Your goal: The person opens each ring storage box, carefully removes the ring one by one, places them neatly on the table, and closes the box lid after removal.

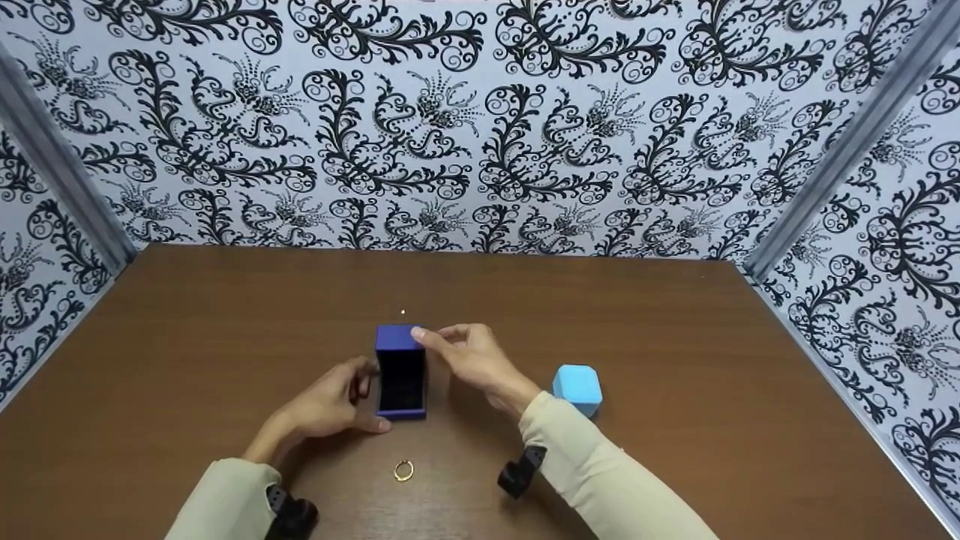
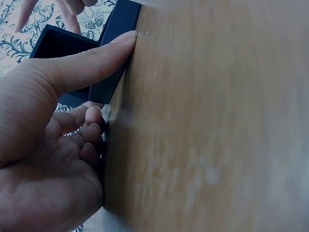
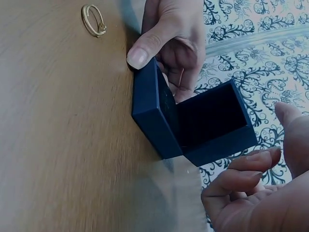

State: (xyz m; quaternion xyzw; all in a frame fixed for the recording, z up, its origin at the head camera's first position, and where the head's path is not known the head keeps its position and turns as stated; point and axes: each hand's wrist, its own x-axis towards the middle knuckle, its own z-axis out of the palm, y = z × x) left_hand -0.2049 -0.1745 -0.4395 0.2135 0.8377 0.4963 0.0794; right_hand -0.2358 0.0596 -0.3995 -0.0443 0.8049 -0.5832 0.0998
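A blue ring box (image 1: 402, 412) stands on the table with its lid (image 1: 397, 337) raised and its dark inside facing me. My left hand (image 1: 330, 397) holds the base at its left side; the thumb (image 2: 104, 58) lies along the front edge, the other fingers curl beside it. Beside the lid, my right hand (image 1: 476, 360) has its thumb at the upper right corner. The right wrist view shows a small gap between that hand (image 3: 256, 188) and the lid (image 3: 217, 121). In front of the box a gold ring (image 1: 403, 470) lies on the table.
A light-blue small box (image 1: 577, 388) stands to the right, beyond my right forearm. A tiny pale speck (image 1: 403, 311) lies behind the ring box. Patterned walls (image 1: 435, 135) border the brown table (image 1: 637, 315) at the back and sides.
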